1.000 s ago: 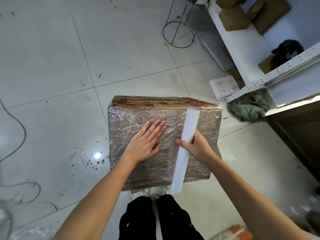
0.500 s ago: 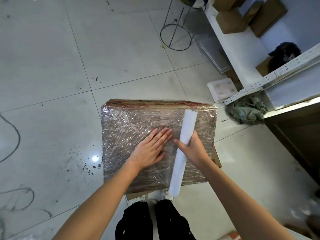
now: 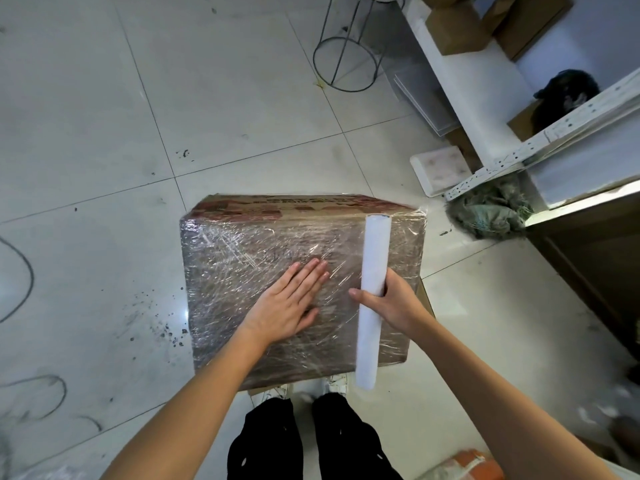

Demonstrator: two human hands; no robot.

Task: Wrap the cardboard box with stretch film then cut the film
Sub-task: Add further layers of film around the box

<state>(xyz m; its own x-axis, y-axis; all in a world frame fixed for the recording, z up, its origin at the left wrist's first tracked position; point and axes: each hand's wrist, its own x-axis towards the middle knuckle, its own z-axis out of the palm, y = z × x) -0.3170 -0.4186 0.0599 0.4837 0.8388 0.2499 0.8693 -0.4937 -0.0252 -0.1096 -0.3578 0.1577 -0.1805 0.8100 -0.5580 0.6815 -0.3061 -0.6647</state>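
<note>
White floor tiles (image 3: 104,98) lay under one cardboard box (image 3: 298,282), already covered in shiny film. One left hand (image 3: 289,303) pressed flat on its top, fingers straight. Just right of it, one right hand (image 3: 391,303) gripped one white film roll (image 3: 372,299) lying across the box.

Bright, even light; glare on floor tiles (image 3: 104,289); wide-angle bending at edges

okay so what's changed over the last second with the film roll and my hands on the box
The right hand, gripping the film roll, has carried it rightward across the top of the cardboard box, away from the left hand and nearer the right edge. The left hand stays pressed flat on the wrapped top. Nothing was let go.
</note>
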